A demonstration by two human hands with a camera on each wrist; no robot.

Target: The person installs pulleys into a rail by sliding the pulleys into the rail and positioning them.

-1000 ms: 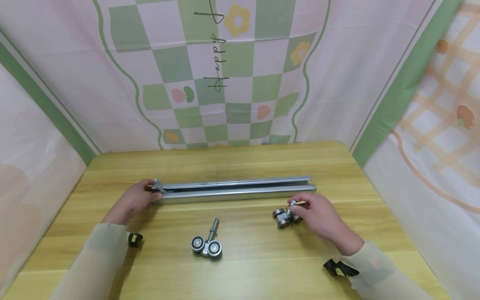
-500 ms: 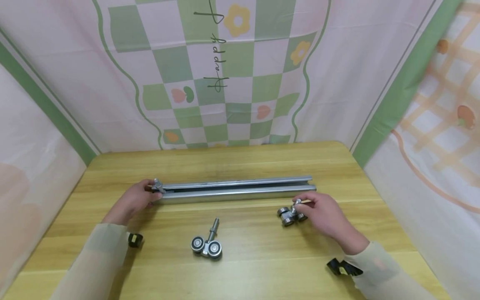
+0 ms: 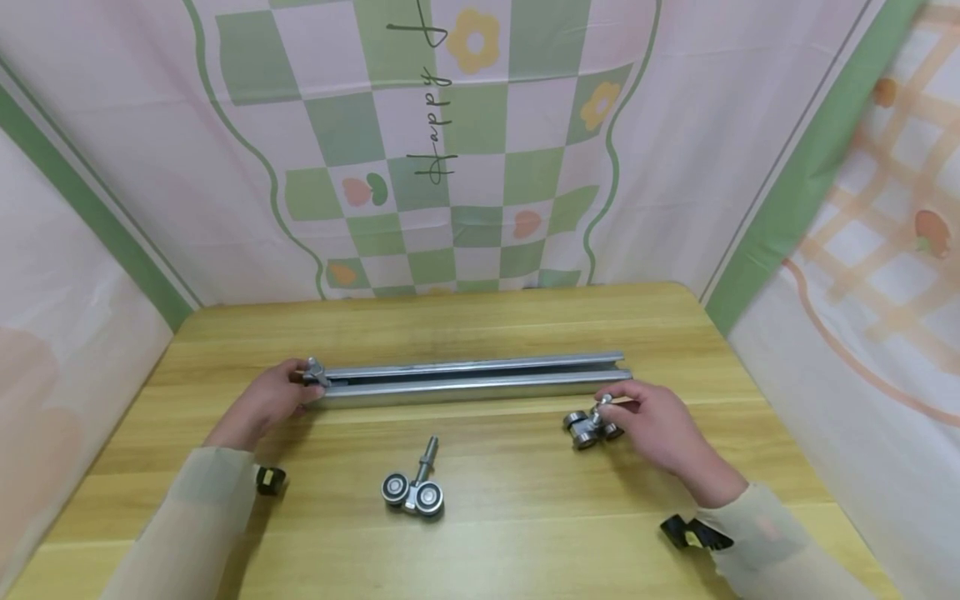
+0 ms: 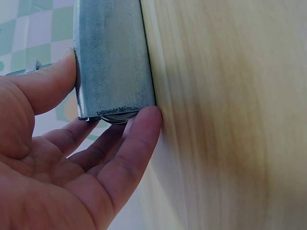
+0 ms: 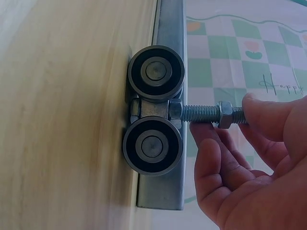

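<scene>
A metal C-channel track (image 3: pixel 472 392) lies across the table, its slot facing up. At its left end my left hand (image 3: pixel 266 404) grips the end, the thumb on the upper edge and a fingertip low at the end face in the left wrist view. A roller trolley (image 3: pixel 317 371) sits in that end with its bolt standing up; a wheel edge (image 4: pixel 119 118) shows at the opening. My right hand (image 3: pixel 660 429) pinches the threaded bolt (image 5: pixel 201 114) of another roller trolley (image 3: pixel 583 429), held upright with wheels down, just in front of the track's right end.
A third roller trolley (image 3: pixel 415 497) lies on its side in front of the track, its bolt pointing away from me. The wooden table (image 3: pixel 525 533) is bordered by printed fabric (image 3: pixel 480 192) at the back and both sides.
My right hand has moved a little to the right and slightly away from me with the roller trolley. The left hand, the track and the lying trolley have stayed put.
</scene>
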